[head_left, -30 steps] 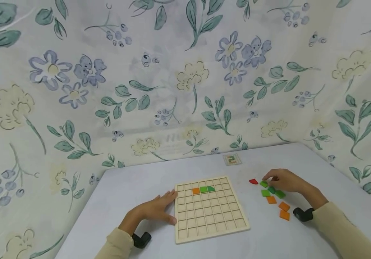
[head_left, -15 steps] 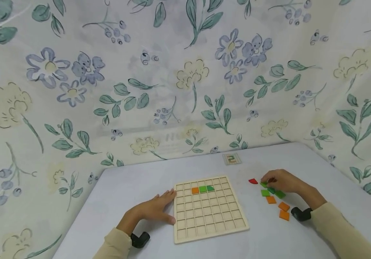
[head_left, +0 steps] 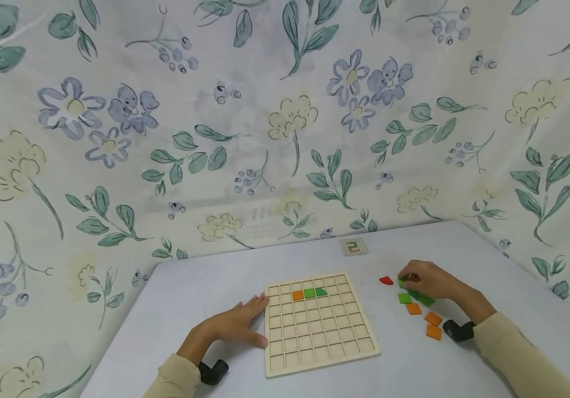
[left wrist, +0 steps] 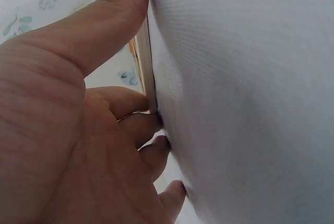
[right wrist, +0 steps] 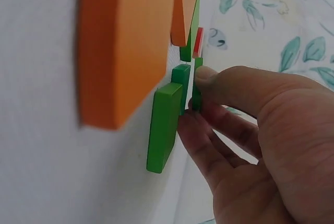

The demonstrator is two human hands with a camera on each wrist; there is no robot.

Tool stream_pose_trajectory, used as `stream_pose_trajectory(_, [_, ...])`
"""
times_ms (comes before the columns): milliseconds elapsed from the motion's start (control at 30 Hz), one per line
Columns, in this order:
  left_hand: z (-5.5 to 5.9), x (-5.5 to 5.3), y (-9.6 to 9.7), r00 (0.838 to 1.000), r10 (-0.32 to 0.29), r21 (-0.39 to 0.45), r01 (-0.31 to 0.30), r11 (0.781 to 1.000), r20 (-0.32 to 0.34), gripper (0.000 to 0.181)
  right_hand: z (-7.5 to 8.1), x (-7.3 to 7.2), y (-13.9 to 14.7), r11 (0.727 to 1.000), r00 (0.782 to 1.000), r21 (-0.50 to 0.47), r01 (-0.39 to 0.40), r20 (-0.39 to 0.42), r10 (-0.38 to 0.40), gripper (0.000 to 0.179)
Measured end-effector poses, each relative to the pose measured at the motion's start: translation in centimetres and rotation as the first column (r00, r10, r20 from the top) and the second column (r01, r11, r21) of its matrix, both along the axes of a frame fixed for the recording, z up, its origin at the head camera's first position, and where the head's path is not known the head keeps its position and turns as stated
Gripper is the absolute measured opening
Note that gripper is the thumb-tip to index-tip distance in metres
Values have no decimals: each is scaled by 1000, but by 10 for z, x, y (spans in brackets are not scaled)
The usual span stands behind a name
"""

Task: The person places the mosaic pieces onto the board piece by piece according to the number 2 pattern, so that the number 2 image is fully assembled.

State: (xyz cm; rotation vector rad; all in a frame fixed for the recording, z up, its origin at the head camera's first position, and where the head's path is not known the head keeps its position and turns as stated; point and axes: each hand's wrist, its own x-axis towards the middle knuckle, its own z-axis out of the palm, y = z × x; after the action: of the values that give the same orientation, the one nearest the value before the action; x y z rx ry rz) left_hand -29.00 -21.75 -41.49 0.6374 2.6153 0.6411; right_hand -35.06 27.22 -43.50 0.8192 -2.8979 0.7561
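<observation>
Right wrist view: the right hand (right wrist: 255,135) has its thumb and a fingertip closed to a narrow gap on a thin green tile (right wrist: 197,93), pinching it near its edges. So the tile lies right in the grip, at the very ends of the digits. It shows edge-on here, so I cannot tell a long axis, nor whether it is clear of the table (head_left: 235,271).

Just beside the grip, on the wrist side, lie a darker teal tile (right wrist: 180,80) and a bright green tile (right wrist: 166,127), both flat and close enough to be brushed by the fingers. From the head camera, a red piece (head_left: 386,281) lies just left of the grip, and a square green tile (head_left: 404,298) and an orange tile (head_left: 413,309) lie below it, toward the person.

The wooden grid board (head_left: 317,334) is well left of the grip, past the red piece. The left hand (head_left: 232,323) is the nearer one to it: it holds nothing, fingers and thumb spread loosely along the board's left edge.
</observation>
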Motion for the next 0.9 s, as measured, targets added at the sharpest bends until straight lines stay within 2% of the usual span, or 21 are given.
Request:
stream_pose_trajectory(300, [3,-1,4,1000,-9,-17,9,1000,1,110,3,2,0,999,999,-39,26,21,-26,23])
stream_pose_trajectory(433, [3,-2,5,1000,-10,-30,10,1000,-9,110,7,4,-3,998,1000,-55,8,20,-7,23])
stream_pose_trajectory(700, [3,0,4,1000,17,-22,-17,1000,9,111,19,10,-17,989,993,-93,-111,21,113,20])
stream_pose_trajectory(900, [3,1,2,1000,7,-27,-6,1000,7,110,26,6,-32,967,972,-107,-233,-45,229,17])
